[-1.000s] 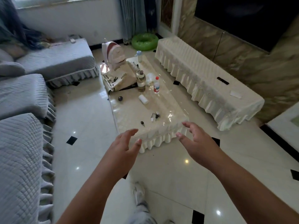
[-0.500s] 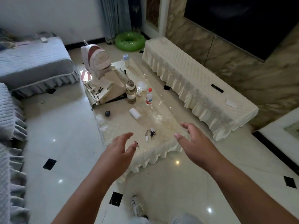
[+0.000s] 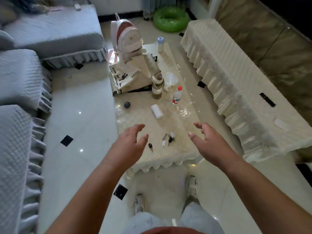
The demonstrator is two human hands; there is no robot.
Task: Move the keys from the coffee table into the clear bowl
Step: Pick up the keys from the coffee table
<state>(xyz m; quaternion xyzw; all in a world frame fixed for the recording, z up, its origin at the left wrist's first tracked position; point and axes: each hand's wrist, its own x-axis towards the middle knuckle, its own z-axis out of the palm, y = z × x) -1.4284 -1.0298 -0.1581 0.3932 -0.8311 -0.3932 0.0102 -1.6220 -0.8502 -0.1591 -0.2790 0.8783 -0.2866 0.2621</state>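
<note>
A bunch of keys (image 3: 169, 139) with white tags lies near the front end of the cream-covered coffee table (image 3: 182, 149). A single dark-headed key (image 3: 150, 146) lies just left of the bunch. The clear bowl (image 3: 172, 79) sits farther back on the table, right of a tall jar. My left hand (image 3: 130, 144) hovers open at the table's front left, close to the single key. My right hand (image 3: 206, 141) hovers open to the right of the bunch. Neither hand touches anything.
On the table stand a tall jar (image 3: 157, 87), a small red-capped bottle (image 3: 177, 96), a white roll (image 3: 157, 111), a dark round object (image 3: 127, 105), a cream bag (image 3: 133, 76) and a backpack (image 3: 127, 38). Grey sofas (image 3: 20, 92) line the left. A covered cabinet (image 3: 236, 85) runs along the right.
I have stepped up to the table's front end and the view tilted down. Both hands stayed open and now hover either side of the keys.
</note>
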